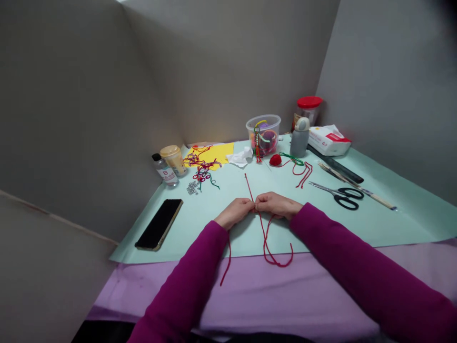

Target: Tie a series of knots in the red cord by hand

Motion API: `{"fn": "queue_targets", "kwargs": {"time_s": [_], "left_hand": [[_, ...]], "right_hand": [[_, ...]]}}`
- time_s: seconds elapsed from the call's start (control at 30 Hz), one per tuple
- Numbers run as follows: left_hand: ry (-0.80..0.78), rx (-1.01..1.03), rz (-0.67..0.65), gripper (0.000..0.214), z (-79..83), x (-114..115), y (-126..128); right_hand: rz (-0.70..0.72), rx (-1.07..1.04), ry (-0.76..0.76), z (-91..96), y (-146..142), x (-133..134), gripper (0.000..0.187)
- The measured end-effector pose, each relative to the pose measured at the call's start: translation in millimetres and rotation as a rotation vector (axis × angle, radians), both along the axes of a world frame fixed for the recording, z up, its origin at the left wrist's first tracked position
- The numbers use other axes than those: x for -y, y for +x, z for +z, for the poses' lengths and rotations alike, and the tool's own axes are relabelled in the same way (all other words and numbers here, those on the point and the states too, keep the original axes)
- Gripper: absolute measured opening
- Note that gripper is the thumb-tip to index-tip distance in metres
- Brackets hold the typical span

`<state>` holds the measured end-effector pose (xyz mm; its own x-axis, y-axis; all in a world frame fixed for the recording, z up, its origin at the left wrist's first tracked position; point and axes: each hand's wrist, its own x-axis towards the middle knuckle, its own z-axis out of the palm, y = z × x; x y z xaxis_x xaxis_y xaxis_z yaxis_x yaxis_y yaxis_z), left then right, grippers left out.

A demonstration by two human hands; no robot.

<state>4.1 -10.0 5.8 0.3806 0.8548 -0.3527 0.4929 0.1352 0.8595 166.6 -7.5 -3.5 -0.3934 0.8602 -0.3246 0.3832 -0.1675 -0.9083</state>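
Reckoned clock directions from the middle of the counter (200, 214), with twelve straight away from the body. Noted at nine o'clock a dark-screened smartphone (159, 224), lying flat. Found at ten a heap of plain silver rings (192, 188), apparently unworked, and just beside it a tangle of yarn-looped rings (202, 177) with loose tails, running up onto a yellow paper sheet (227, 150); judged these loops the more advanced part of the work. Saw the left hand (234, 212) at the centre, pinching a strand of red yarn (265, 239); saw the right hand (277, 205) meeting it, with fingertips also closed on the yarn. Traced one end toward twelve, a loop and free end toward five, past the near edge, and another tail toward seven, below the left hand. Could not make out any knot at the fingertips. Judged this piece at an early stage, with long tails not yet trimmed. Spotted at one a red yarn ball (274, 160), and at three the black-handled scissors (334, 192), lying well apart from both hands.
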Motion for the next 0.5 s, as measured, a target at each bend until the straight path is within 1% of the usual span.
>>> {"fn": "queue_targets", "kwargs": {"time_s": [0.1,0.23,0.33,0.4,0.5], "left_hand": [[0.013,0.003,0.029,0.021,-1.3,-1.1,0.1],[0.029,-0.008,0.036,0.019,-4.7,-3.2,-1.0],[0.001,0.010,0.028,0.021,-5.7,-4.0,-3.0],[-0.021,0.027,0.013,0.022,-5.8,-3.9,-4.5],[-0.032,0.059,-0.009,0.023,-6.0,-3.3,-6.0]], "right_hand": [[0.027,-0.001,-0.006,5.9,3.5,0.2,0.011],[0.058,0.102,0.045,15.1,8.1,2.9,0.005],[0.152,0.095,0.101,20.4,3.4,11.5,0.005],[0.244,0.121,0.176,22.7,-4.5,20.3,0.008],[0.365,0.274,0.358,27.3,-20.5,36.7,0.012]]}}
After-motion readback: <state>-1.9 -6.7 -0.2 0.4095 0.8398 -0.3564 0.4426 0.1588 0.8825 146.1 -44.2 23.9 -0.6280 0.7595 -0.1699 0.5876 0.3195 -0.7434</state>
